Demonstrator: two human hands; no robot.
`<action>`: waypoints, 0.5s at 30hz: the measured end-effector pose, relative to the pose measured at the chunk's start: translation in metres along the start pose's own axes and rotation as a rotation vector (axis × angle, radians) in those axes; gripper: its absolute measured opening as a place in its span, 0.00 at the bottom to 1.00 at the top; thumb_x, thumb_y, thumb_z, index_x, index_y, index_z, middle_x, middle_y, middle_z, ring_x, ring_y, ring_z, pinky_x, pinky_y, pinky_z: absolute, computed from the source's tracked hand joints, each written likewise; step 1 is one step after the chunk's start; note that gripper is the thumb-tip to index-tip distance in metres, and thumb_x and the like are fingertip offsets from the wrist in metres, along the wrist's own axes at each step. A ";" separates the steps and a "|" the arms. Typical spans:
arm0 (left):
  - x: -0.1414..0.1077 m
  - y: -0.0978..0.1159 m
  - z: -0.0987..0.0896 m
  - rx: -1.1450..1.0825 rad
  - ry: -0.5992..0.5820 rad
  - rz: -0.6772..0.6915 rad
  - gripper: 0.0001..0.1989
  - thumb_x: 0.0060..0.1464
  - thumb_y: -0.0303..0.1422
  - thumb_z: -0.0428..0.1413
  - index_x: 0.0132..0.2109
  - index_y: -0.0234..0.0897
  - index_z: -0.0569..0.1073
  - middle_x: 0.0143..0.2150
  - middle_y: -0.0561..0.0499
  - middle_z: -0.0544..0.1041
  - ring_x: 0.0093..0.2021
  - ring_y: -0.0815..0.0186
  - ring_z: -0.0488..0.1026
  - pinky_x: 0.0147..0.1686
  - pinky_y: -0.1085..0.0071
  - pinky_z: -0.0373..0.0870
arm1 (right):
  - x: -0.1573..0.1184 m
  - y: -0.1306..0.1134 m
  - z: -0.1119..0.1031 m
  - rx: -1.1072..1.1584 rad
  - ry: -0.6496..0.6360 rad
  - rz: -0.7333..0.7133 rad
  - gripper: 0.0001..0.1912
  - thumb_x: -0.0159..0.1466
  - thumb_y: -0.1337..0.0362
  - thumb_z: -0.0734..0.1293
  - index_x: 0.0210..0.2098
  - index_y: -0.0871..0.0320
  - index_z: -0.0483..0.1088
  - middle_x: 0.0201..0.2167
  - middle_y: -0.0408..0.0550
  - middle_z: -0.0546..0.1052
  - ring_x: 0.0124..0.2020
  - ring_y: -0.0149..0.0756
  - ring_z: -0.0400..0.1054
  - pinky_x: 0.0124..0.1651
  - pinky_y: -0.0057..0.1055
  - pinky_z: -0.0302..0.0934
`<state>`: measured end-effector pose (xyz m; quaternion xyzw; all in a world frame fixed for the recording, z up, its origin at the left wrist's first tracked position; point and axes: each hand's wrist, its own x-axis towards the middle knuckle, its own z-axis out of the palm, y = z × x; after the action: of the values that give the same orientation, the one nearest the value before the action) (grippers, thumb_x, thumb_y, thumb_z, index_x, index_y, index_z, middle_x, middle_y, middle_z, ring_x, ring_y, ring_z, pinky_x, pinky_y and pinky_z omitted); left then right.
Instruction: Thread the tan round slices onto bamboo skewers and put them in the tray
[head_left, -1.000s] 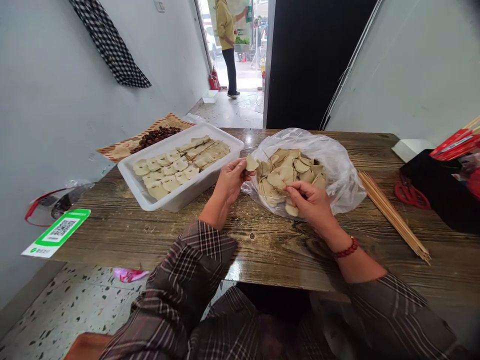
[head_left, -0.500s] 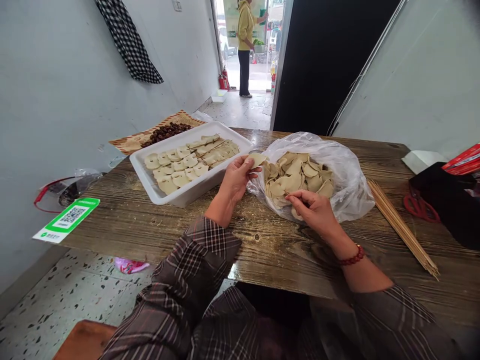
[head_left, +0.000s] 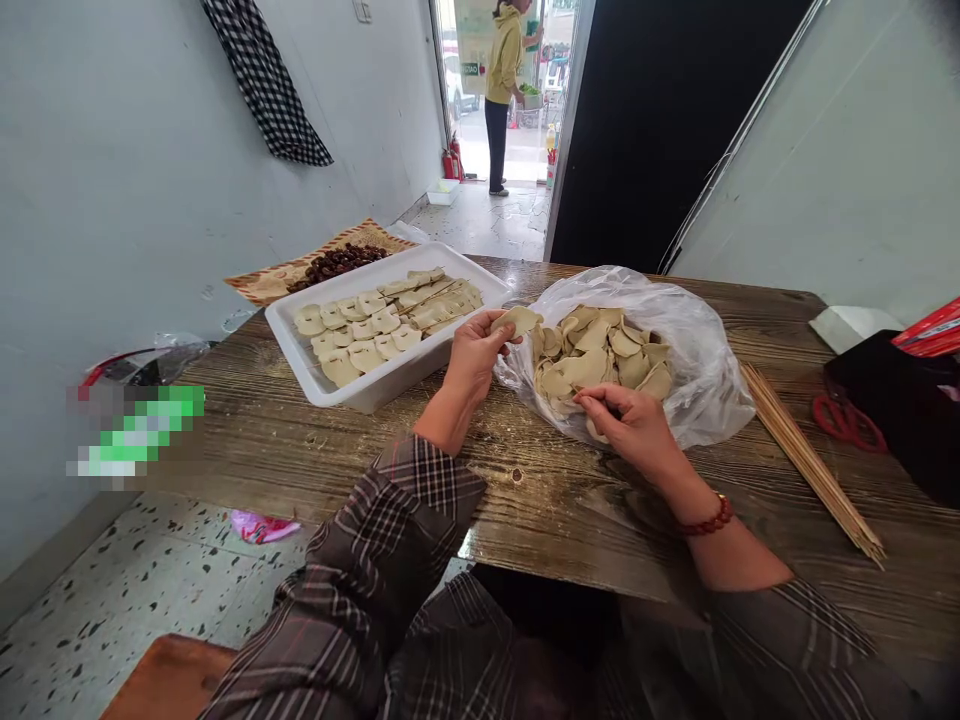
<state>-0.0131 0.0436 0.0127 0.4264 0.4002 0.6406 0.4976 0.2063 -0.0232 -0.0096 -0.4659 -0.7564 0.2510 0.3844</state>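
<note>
At left, the white tray (head_left: 394,390) carries rows of pale slices (head_left: 364,355). Next, the left hand (head_left: 472,352) pinches a single slice (head_left: 519,320) by its edge, beside the plastic bag (head_left: 709,385) — it seems light, soft, easily torn; the rim is the best hold. Before the bagged slices (head_left: 592,350), the right hand (head_left: 630,425) brings thumb and forefinger together — on what, I cannot tell.

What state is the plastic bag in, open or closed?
Open: the plastic bag has its mouth spread wide, leaving the pale slices inside exposed.
</note>
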 end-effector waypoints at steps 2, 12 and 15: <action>0.000 -0.001 0.000 -0.001 -0.012 0.009 0.06 0.46 0.28 0.61 0.35 0.34 0.76 0.30 0.54 0.76 0.26 0.75 0.71 0.24 0.79 0.59 | 0.000 -0.001 0.000 -0.013 -0.002 -0.003 0.15 0.65 0.59 0.63 0.33 0.60 0.77 0.21 0.45 0.75 0.22 0.31 0.66 0.27 0.27 0.56; -0.002 0.001 0.002 0.068 -0.031 0.012 0.07 0.45 0.28 0.62 0.35 0.35 0.77 0.31 0.53 0.77 0.28 0.73 0.72 0.27 0.77 0.63 | 0.000 0.000 0.000 -0.001 -0.011 -0.006 0.15 0.65 0.59 0.62 0.34 0.59 0.78 0.24 0.47 0.78 0.24 0.32 0.68 0.27 0.27 0.57; -0.003 0.001 0.003 0.074 -0.030 0.012 0.07 0.45 0.28 0.62 0.35 0.35 0.77 0.30 0.53 0.77 0.29 0.72 0.72 0.28 0.76 0.64 | 0.000 0.000 0.000 -0.005 -0.011 -0.004 0.15 0.65 0.58 0.62 0.34 0.59 0.78 0.23 0.46 0.77 0.24 0.33 0.68 0.26 0.27 0.57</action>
<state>-0.0099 0.0411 0.0142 0.4566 0.4136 0.6219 0.4835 0.2062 -0.0227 -0.0100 -0.4638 -0.7600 0.2509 0.3798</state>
